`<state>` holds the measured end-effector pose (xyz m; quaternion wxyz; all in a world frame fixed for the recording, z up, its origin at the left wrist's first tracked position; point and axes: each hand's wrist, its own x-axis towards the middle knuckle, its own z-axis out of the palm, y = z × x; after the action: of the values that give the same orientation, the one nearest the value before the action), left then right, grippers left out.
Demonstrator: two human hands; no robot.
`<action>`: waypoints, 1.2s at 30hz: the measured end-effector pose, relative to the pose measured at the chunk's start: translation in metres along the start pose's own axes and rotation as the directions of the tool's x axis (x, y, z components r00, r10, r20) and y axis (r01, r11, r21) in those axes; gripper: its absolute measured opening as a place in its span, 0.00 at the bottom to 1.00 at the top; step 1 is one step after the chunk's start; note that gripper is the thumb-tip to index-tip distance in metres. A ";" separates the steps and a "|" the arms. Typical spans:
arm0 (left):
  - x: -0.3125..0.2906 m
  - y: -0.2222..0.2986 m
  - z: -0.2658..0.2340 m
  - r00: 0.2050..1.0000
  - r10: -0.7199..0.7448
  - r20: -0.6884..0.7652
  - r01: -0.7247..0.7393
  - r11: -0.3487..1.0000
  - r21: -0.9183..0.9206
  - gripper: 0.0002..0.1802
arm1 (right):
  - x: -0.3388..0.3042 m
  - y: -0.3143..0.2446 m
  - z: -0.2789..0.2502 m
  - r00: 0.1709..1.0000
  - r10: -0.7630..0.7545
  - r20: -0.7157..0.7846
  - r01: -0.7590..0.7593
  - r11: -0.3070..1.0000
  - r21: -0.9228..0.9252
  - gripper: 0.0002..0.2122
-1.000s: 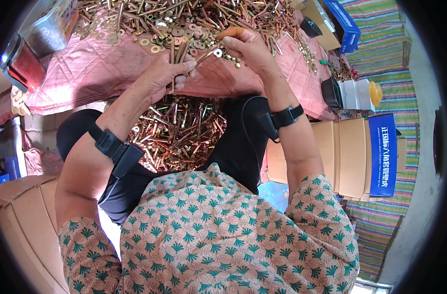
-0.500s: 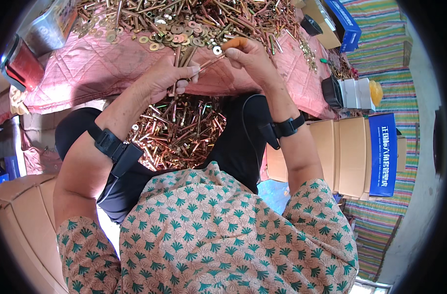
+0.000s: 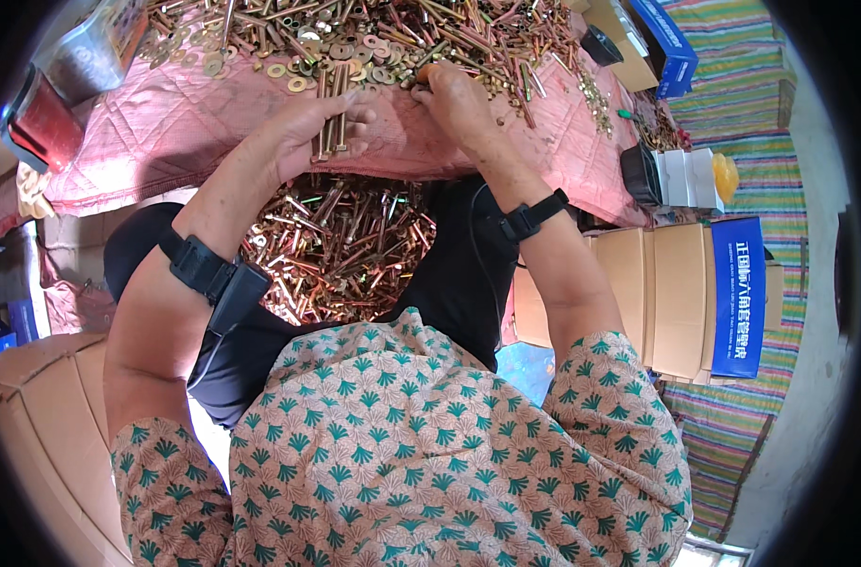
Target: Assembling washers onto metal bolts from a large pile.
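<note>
My left hand grips a small bundle of long brass-coloured bolts, held upright over the pink cloth on the table. My right hand reaches into the heap of loose bolts and washers at the table's far side, its fingertips pinched among the washers. What it pinches is too small to tell. A second heap of bolts lies in a box on my lap, below both hands. Black bands sit on both wrists.
Cardboard cartons with a blue label stand at the right, with a black-and-white object and an orange piece above them. A blue box lies at the far right of the table. A red container sits at the left.
My right hand has moved from the bolt held by the left hand forward into the heap of washers. The left hand has dropped slightly with its bundle.
</note>
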<state>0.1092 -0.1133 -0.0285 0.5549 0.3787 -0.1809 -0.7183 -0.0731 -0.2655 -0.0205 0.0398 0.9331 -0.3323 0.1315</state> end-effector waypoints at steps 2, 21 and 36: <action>-0.011 0.007 0.006 1.000 0.010 0.018 -0.012 0.995 0.102 0.20 | 0.000 -0.001 0.000 1.000 0.000 0.012 0.000 1.000 -0.005 0.09; -0.011 0.000 0.004 0.977 -0.029 0.209 -0.056 0.921 0.386 0.23 | 0.005 -0.040 -0.033 0.970 0.135 0.202 -0.223 0.156 0.962 0.06; -0.003 -0.011 0.003 0.990 0.106 -0.096 -0.074 0.955 0.288 0.10 | -0.014 -0.046 -0.014 0.985 0.034 -0.171 0.109 0.646 0.756 0.06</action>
<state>0.1004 -0.1077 -0.0328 0.5364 0.4848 -0.2679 -0.6368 -0.0581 -0.2188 -0.0099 -0.3251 0.8551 -0.2222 0.3372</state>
